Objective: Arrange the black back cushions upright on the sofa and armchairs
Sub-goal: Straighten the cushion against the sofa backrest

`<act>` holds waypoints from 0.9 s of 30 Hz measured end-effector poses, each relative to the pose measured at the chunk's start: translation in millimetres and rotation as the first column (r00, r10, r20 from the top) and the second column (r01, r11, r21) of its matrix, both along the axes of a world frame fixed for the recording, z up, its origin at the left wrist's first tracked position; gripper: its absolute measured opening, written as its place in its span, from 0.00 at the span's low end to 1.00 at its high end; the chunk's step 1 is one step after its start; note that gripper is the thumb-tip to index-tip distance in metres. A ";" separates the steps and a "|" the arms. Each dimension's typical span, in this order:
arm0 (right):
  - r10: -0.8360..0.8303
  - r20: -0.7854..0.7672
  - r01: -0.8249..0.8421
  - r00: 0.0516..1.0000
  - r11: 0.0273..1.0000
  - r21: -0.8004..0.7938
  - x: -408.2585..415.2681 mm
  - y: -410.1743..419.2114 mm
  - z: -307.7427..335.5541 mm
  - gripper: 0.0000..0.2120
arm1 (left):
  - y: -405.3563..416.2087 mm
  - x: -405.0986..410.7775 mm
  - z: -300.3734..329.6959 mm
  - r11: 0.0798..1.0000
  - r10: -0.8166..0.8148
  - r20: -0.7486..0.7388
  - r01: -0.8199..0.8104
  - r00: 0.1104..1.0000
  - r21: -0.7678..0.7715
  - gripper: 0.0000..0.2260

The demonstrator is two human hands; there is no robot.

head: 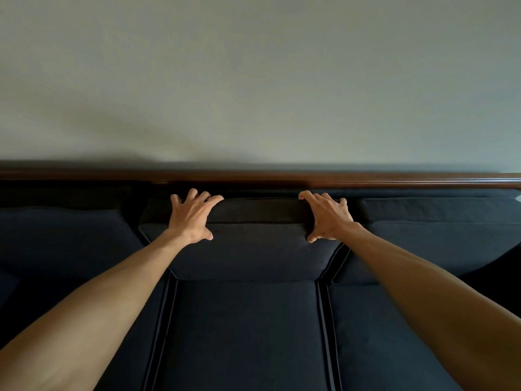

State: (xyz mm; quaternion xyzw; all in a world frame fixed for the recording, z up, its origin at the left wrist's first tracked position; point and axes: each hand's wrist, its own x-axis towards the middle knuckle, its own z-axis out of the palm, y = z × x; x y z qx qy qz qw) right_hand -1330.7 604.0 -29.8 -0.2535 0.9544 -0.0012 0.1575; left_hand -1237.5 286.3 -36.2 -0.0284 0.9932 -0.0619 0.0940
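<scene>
A black back cushion stands upright in the middle of the dark sofa, leaning against the backrest. My left hand grips its top edge on the left, fingers over the top and thumb on the front face. My right hand grips the same top edge on the right in the same way. A second black back cushion stands upright to the right. On the left, another black cushion lies back lower and more slanted.
The sofa's brown wooden top rail runs along a plain grey-green wall. Black seat cushions with piped edges fill the foreground below my arms.
</scene>
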 end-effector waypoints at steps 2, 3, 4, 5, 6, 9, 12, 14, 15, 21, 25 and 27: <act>-0.014 0.006 0.014 1.000 1.000 0.010 -1.5 2.2 -0.3 0.53 | 2.8 -2.6 0.8 1.000 -0.004 0.001 0.004 1.000 0.001 0.47; -0.020 0.012 0.020 1.000 1.000 0.014 -1.6 2.7 -1.1 0.54 | 3.9 -3.6 0.2 1.000 -0.001 0.003 0.001 1.000 0.003 0.47; -0.021 0.015 0.021 1.000 1.000 0.018 -2.2 2.3 -2.2 0.54 | 3.9 -4.6 -1.0 1.000 0.004 0.002 -0.004 1.000 0.007 0.47; -0.017 0.019 0.017 1.000 1.000 0.025 -2.7 1.1 -2.6 0.55 | 2.9 -5.0 -2.1 1.000 0.012 0.004 -0.012 1.000 0.012 0.47; -0.011 0.024 0.010 1.000 1.000 0.030 -3.6 -0.8 -2.3 0.55 | 0.9 -5.6 -2.8 1.000 0.021 0.011 -0.021 1.000 0.016 0.47; 0.000 0.019 -0.001 1.000 1.000 0.029 -4.8 -3.7 -5.0 0.56 | -5.6 -6.9 -4.0 0.999 0.034 0.034 -0.035 0.999 0.031 0.48; -0.035 0.006 0.034 0.999 0.998 0.043 -5.1 -0.5 -12.8 0.55 | -4.3 -13.5 -4.1 0.999 0.028 0.046 -0.030 0.999 0.038 0.49; -0.055 -0.026 0.056 0.998 0.997 0.046 -3.7 0.6 -17.6 0.54 | -2.5 -17.9 -3.5 0.999 0.034 0.067 -0.036 0.997 0.040 0.49; -0.063 -0.053 0.065 0.997 0.997 0.036 -3.2 1.1 -20.3 0.53 | -2.0 -20.1 -4.2 0.998 0.039 0.075 -0.042 0.996 0.041 0.49; -0.074 -0.085 0.077 0.994 0.997 0.029 -6.7 -2.1 -30.5 0.51 | -5.0 -23.7 -10.6 0.994 0.055 0.110 -0.065 0.992 0.084 0.48; -0.073 -0.048 0.077 0.996 0.993 0.087 -5.2 -5.3 -27.1 0.51 | -3.0 -22.3 -8.0 0.995 0.062 0.123 -0.071 0.991 0.075 0.48; -0.070 -0.027 0.073 0.997 0.989 0.130 -1.9 -10.2 -20.6 0.50 | 0.3 -20.6 -4.5 0.992 0.083 0.124 -0.094 0.989 0.085 0.47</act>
